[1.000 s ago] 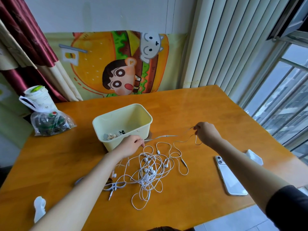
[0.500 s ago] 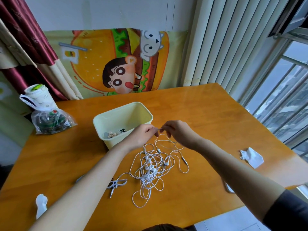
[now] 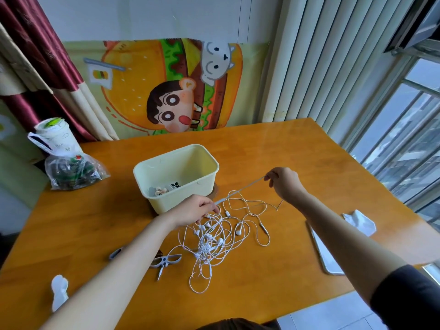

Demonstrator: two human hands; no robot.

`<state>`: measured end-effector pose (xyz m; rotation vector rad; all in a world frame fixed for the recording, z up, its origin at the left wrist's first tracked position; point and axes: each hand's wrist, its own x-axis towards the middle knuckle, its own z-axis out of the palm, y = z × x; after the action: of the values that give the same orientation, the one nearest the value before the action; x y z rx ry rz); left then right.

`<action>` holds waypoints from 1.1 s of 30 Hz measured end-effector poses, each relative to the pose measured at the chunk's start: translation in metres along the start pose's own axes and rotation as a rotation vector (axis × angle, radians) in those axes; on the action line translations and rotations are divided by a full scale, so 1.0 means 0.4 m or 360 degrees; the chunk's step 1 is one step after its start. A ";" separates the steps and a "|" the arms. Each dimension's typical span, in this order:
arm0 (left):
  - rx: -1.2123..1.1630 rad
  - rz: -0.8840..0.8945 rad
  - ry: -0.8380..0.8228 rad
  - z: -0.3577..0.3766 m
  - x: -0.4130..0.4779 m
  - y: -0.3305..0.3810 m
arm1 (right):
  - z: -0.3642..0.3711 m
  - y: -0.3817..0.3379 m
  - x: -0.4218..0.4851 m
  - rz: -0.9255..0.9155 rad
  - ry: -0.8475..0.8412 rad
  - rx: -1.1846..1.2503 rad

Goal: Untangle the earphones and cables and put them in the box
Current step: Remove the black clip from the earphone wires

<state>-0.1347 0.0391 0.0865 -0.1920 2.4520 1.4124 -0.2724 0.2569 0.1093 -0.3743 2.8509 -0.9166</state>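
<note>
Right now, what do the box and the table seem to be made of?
The box looks like moulded plastic, pale yellow and matte, with a rounded rim. The table seems varnished wood: grain lines and glossy window reflections show.

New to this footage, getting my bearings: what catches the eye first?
A white tangle of earphone cables lies in the middle of the table, with the left hand and right hand pinching one strand taut just beyond it. Behind that stands a pale yellow box holding a few small items. A bright cartoon burger poster hangs on the wall beyond.
</note>
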 end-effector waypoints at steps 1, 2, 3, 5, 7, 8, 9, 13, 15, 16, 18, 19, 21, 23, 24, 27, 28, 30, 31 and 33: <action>0.0021 -0.0036 -0.0035 0.001 0.000 -0.007 | 0.000 0.006 0.005 0.0030 0.0018 -0.0002; 0.0028 -0.0077 -0.0072 0.002 -0.001 -0.013 | -0.001 0.011 0.010 0.0053 0.0039 0.0000; 0.0031 -0.0114 -0.0099 0.002 -0.002 -0.018 | -0.004 0.016 0.013 0.0068 0.0054 0.0001; 0.0061 -0.0130 -0.0061 -0.002 -0.004 -0.026 | -0.005 0.022 0.010 0.0099 0.0072 -0.0022; 0.0049 -0.0056 0.0080 -0.007 0.002 -0.025 | 0.004 0.019 -0.004 0.0131 0.0080 -0.0136; 0.0001 -0.0005 0.0152 -0.009 0.006 -0.017 | 0.012 0.014 -0.014 0.0120 0.0071 -0.0222; -0.0063 0.0050 0.0207 -0.009 0.009 -0.006 | 0.022 0.009 -0.024 0.0079 0.0035 -0.0307; -0.0208 0.0222 0.0246 -0.005 0.017 0.043 | 0.057 -0.064 -0.068 -0.0325 -0.0290 -0.0361; -0.0172 0.0244 0.0245 0.001 0.025 0.057 | 0.067 -0.126 -0.096 -0.0542 -0.0432 -0.0132; -0.0173 0.0256 0.0246 0.004 0.029 0.062 | 0.072 -0.152 -0.107 -0.0615 -0.0473 -0.0046; -0.0211 0.0254 0.0254 0.010 0.038 0.067 | 0.081 -0.184 -0.118 -0.0680 -0.0498 -0.0007; -0.0224 0.0252 0.0255 0.012 0.041 0.064 | 0.083 -0.192 -0.119 -0.0668 -0.0514 -0.0027; -0.0229 0.0273 0.0250 0.012 0.041 0.056 | 0.082 -0.194 -0.120 -0.0577 -0.0598 0.0002; -0.0234 0.0284 0.0252 0.010 0.039 0.044 | 0.081 -0.186 -0.119 -0.0510 -0.0645 0.0064; -0.0242 0.0277 0.0259 0.011 0.037 0.040 | 0.080 -0.182 -0.119 -0.0516 -0.0618 0.0061; -0.0266 0.0241 0.0252 0.019 0.035 0.029 | 0.075 -0.170 -0.116 -0.0538 -0.0584 0.0020; -0.0265 0.0235 0.0233 0.024 0.033 0.025 | 0.073 -0.169 -0.114 -0.0541 -0.0593 -0.0004; -0.0264 0.0223 0.0189 0.034 0.032 0.012 | 0.073 -0.164 -0.109 -0.0521 -0.0560 -0.0031; -0.0290 0.0201 0.0172 0.039 0.032 0.002 | 0.073 -0.162 -0.107 -0.0499 -0.0523 -0.0032; -0.0377 0.0160 0.0165 0.047 0.028 -0.018 | 0.072 -0.159 -0.101 -0.0464 -0.0464 -0.0018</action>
<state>-0.1398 0.0522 0.0681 -0.2007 2.3996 1.7783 -0.2155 0.2021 0.1251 -0.8662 2.5759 -0.8107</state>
